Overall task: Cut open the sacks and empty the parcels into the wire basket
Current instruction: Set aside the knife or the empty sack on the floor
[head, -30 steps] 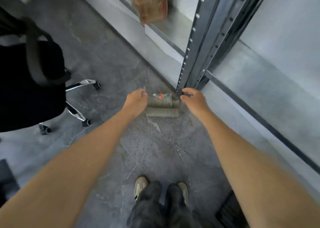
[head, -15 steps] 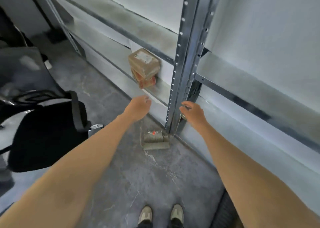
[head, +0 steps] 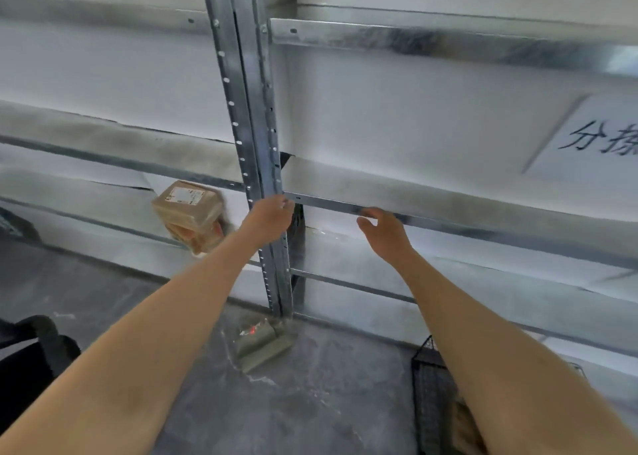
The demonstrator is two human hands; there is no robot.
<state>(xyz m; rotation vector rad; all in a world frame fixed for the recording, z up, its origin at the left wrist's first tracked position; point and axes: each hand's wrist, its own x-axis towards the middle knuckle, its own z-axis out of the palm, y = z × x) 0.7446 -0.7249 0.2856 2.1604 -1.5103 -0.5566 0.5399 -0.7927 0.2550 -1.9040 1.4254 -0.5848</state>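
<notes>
A folded, rolled grey-green sack bundle (head: 263, 341) with a red mark lies on the floor at the foot of the metal rack upright (head: 253, 137). My left hand (head: 271, 218) is raised in front of that upright with loosely curled fingers and holds nothing. My right hand (head: 385, 232) hovers near the shelf beam (head: 448, 218), fingers relaxed and empty. A black wire basket (head: 429, 396) stands at the lower right, partly hidden by my right forearm, with something brown inside. Brown taped parcels (head: 191, 213) sit stacked on a low shelf to the left.
The galvanized shelving runs across the whole view against a white wall. A white sign with black characters (head: 600, 137) hangs at the right. A black office chair (head: 31, 358) is at the lower left. The floor is grey concrete.
Both hands have let go of the sack bundle on the floor and risen to shelf height. The view has tilted up from the floor to the rack, and the wire basket has come into sight.
</notes>
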